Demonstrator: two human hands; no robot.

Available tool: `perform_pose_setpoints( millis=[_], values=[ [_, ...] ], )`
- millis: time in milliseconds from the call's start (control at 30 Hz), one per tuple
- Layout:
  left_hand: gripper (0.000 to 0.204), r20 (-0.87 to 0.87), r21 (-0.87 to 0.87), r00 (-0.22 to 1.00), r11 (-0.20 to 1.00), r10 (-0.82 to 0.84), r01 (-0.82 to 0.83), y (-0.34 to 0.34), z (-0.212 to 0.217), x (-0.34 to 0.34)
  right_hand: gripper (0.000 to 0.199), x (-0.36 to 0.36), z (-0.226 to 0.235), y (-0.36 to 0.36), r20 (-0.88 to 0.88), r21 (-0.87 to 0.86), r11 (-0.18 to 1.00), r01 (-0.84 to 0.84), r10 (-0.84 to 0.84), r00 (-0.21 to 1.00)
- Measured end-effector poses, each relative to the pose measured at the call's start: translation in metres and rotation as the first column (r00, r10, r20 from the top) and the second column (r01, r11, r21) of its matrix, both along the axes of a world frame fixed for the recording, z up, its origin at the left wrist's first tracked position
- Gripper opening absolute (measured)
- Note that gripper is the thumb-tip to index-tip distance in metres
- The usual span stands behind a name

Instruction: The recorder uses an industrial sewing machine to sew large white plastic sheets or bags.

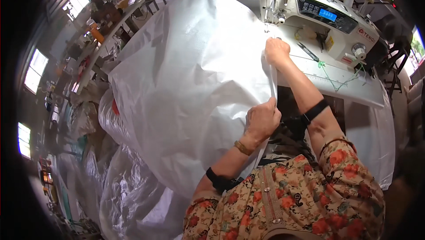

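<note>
Sheeting (190,76), white and glossy, spreads before us in one broad, creased expanse, left of the sewing machine (330,14) and in front of our body. Along its right-hand edge we have both hands closed. Our left hand (263,118), nearer the body, is curled in a loose fist, its fingers bent over the edge and pinching the material. Our right hand (277,50) sits farther forward, just below the needle area (266,28), clenched with its knuckles up on the same edge; how the fingertips meet underneath we cannot see. Between the two hands the edge runs in a narrow, nearly straight strip.

Beside our right hand, on the pale worktable (365,93), lies a slim dark tool (308,51), with a tangle of green thread (322,64) next to it. The machine's panel (327,15) glows blue. More crumpled, translucent plastic (128,195) hangs at our lower left, below the white sheeting.
</note>
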State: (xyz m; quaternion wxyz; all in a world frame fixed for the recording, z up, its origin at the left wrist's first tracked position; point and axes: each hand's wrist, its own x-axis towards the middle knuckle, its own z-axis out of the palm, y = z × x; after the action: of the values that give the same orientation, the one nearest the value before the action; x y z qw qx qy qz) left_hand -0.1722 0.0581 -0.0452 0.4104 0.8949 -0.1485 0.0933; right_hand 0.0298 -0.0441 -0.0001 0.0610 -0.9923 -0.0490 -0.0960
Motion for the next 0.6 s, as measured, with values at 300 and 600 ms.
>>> perform_pose_setpoints(
  millis=[300, 600],
  values=[
    [0.013, 0.029, -0.107, 0.999, 0.994, -0.018, 0.021, -0.001, -0.005, -0.009, 0.012, -0.060, -0.009, 0.002, 0.134, -0.080, 0.996, -0.030, 0.041, 0.990],
    [0.015, 0.022, -0.102, 0.999, 0.994, -0.033, 0.035, 0.004, -0.007, -0.011, 0.013, -0.068, 0.005, 0.007, 0.011, -0.122, 0.980, -0.158, 0.161, 0.987]
  ],
)
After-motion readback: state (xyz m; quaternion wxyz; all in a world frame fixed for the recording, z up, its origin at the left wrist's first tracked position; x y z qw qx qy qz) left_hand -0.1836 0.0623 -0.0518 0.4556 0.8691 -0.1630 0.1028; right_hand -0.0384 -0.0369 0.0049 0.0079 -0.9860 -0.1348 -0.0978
